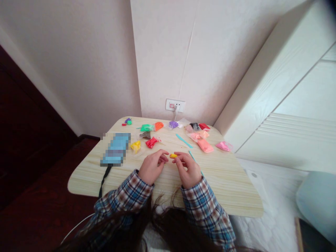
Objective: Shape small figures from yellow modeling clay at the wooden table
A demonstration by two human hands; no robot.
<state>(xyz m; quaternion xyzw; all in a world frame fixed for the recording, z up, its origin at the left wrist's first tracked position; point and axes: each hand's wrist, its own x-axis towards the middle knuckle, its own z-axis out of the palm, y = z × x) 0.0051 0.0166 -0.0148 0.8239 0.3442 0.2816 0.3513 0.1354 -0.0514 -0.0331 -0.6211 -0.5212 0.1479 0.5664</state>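
Note:
My right hand (188,169) pinches a small yellow piece of modelling clay (173,156) with a reddish mark at its left end. Just left of it, my left hand (154,166) is held with curved fingers, thumb and fingertips apart, a small gap from the clay. Beyond my hands lie bags of clay: a yellow one (135,146), a red one (151,142) and a dark one (145,135). A flat teal clay tool (184,141) rests past my right hand, and a thin teal stick (195,161) runs partly behind that hand.
A phone with a blurred screen (116,149) and black strap lies at the table's left. Green (147,127), orange (159,126), purple (173,124) and pink (223,146) clay bags line the far side. A wall socket (175,105) holds a plugged-in cable.

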